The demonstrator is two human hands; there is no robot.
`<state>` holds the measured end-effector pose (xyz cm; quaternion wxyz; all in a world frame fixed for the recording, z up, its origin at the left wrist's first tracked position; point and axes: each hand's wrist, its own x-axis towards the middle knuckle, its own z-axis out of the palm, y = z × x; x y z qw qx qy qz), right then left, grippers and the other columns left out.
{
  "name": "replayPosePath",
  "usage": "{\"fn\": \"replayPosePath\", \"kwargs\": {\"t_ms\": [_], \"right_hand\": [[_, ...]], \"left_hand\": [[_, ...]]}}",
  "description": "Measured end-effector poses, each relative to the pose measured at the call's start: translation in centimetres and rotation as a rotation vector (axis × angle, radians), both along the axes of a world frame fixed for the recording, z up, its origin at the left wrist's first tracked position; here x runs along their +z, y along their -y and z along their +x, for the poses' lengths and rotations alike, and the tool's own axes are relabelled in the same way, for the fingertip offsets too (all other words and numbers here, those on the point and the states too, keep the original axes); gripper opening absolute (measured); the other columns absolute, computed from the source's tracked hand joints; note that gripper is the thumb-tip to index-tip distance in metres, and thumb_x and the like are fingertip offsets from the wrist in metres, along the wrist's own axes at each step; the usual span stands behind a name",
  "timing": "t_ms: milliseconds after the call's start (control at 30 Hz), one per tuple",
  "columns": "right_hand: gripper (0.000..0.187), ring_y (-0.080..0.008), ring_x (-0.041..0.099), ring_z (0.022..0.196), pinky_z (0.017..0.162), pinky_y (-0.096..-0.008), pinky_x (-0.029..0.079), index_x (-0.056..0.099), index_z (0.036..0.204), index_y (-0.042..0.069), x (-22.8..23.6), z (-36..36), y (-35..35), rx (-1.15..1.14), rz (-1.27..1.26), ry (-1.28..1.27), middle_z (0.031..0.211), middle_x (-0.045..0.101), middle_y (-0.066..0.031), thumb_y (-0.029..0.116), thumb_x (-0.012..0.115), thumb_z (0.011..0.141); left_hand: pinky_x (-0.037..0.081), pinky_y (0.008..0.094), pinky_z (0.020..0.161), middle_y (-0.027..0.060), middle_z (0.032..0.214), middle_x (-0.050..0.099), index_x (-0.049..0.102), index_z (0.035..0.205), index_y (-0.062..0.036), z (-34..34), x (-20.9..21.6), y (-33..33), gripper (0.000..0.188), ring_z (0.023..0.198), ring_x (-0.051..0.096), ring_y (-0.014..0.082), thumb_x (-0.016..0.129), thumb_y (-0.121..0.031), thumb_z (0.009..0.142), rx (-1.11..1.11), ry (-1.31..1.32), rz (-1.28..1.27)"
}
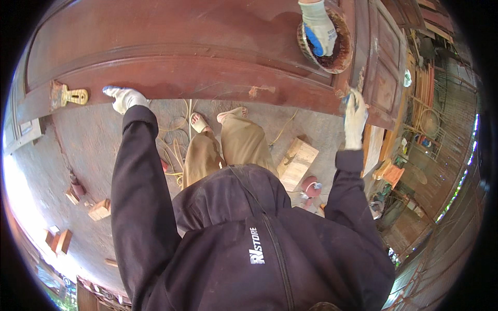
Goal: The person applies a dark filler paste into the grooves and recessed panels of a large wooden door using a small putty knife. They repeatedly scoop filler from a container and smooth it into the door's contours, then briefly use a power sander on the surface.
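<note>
In a white and blue glove, my left hand [127,99] rests at the near edge of a reddish-brown wooden panelled door [197,78], its fingers stretched out to the left and holding nothing. My gloved right hand [355,118] is at the door's near right part, beside light brown filler-like smears. Its fingers are closed, and what they hold, if anything, is hard to make out. A scraper [72,96] with a yellow handle lies on the door, left of my left hand. Another person's gloved hand [320,37] reaches into a round bowl [344,61] of dark brown stuff.
Below the door, a wooden block [298,163], a reddish disc-shaped thing [311,186] and yellowish cords [176,140] lie on the grey floor around my feet. More wood pieces [100,210] are at the left. Racks and assorted items [429,124] line the right side.
</note>
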<state>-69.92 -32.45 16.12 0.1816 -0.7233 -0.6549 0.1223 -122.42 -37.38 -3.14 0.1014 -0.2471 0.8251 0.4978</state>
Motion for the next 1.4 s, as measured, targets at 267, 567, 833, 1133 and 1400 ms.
{"fn": "replayPosePath", "kwargs": {"t_ms": [267, 567, 833, 1133, 1400], "right_hand": [[0.03, -0.0151, 0.061, 0.071, 0.067, -0.0307, 0.049, 0.069, 0.116, 0.005, -1.7, 1.8, -8.6, 0.113, -0.048, 0.131, 0.092, 0.071, -0.0065, 0.028, 0.056, 0.1], [0.047, -0.0009, 0.043, 0.062, 0.053, -0.0166, 0.033, 0.055, 0.133, 0.002, -2.1, -5.8, -1.5, -0.021, -0.516, -1.085, 0.088, 0.061, 0.0017, 0.035, 0.059, 0.101], [0.039, -0.0252, 0.065, 0.087, 0.077, -0.0368, 0.051, 0.065, 0.128, 0.012, -7.5, -22.6, 6.0, 0.791, -0.196, -0.405, 0.097, 0.065, -0.0103, 0.004, 0.065, 0.09], [0.045, -0.0284, 0.063, 0.077, 0.066, -0.0399, 0.051, 0.059, 0.135, 0.013, -13.1, -26.6, 9.9, 0.813, -0.025, -0.151, 0.092, 0.06, -0.0102, 0.004, 0.065, 0.091], [0.045, -0.0287, 0.062, 0.075, 0.062, -0.0406, 0.051, 0.058, 0.133, 0.009, -17.4, -28.6, 12.4, 0.716, 0.122, -0.189, 0.091, 0.061, -0.0131, 0.006, 0.067, 0.089]], "left_hand": [[0.05, 0.0452, 0.093, 0.0262, 0.114, 0.068, 0.067, 0.116, 0.0064, 0.4, 1.4, -0.7, 0.078, 0.107, 0.067, 0.0361, 0.047, -0.065, 0.093, 0.01, 0.117, -0.06], [0.029, 0.0418, 0.118, 0.0137, 0.153, 0.043, 0.048, 0.144, -0.0027, 0.1, 1.9, 0.8, 0.055, 0.14, 0.041, 0.0266, 0.037, -0.038, 0.104, -0.119, 0.091, 0.364], [0.052, 0.0473, 0.085, 0.0303, 0.098, 0.069, 0.065, 0.108, 0.0095, 0.0, -0.5, -0.7, 0.08, 0.095, 0.066, 0.0456, 0.049, -0.067, 0.092, 0.077, -0.076, -0.186], [0.051, 0.0473, 0.091, 0.0301, 0.108, 0.068, 0.063, 0.117, 0.0076, 0.3, -0.3, -0.1, 0.077, 0.104, 0.065, 0.0444, 0.051, -0.065, 0.092, 0.044, -0.055, -0.094], [0.051, 0.0483, 0.091, 0.0304, 0.106, 0.068, 0.065, 0.113, 0.0081, 0.9, 0.5, -0.6, 0.074, 0.104, 0.064, 0.0449, 0.053, -0.062, 0.093, 0.067, -0.059, -0.076]]}}
